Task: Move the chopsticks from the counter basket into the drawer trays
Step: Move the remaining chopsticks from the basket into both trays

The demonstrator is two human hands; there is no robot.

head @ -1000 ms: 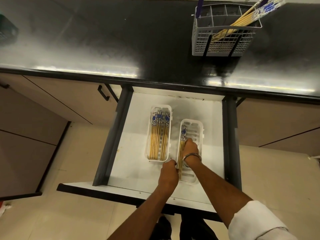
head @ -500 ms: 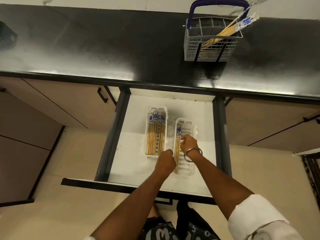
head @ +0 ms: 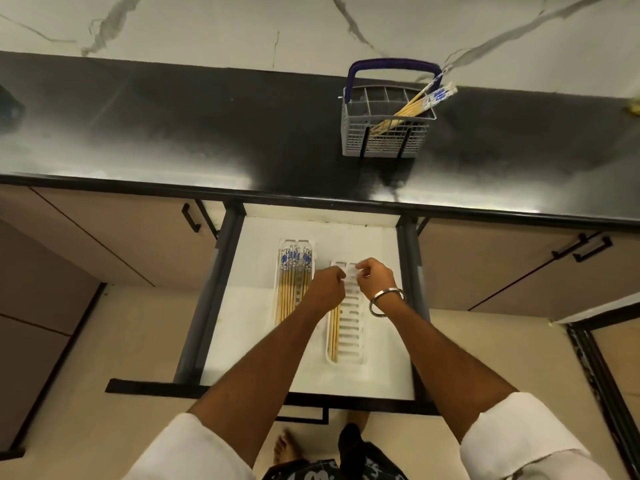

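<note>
Both hands have risen off the right tray (head: 351,336) since a moment ago; the left hand (head: 327,288) and right hand (head: 375,277) now hover close together above its far end, fingers curled, seemingly holding nothing. Chopsticks (head: 334,336) lie along that tray's left side, below the left hand (more fill the left tray (head: 293,282)). Others lean in the counter basket (head: 386,128). No writing is legible.

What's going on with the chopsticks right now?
Both hands over right tray, grip unclear. Left tray full; basket holds more chopsticks. Nothing blocking.
</note>
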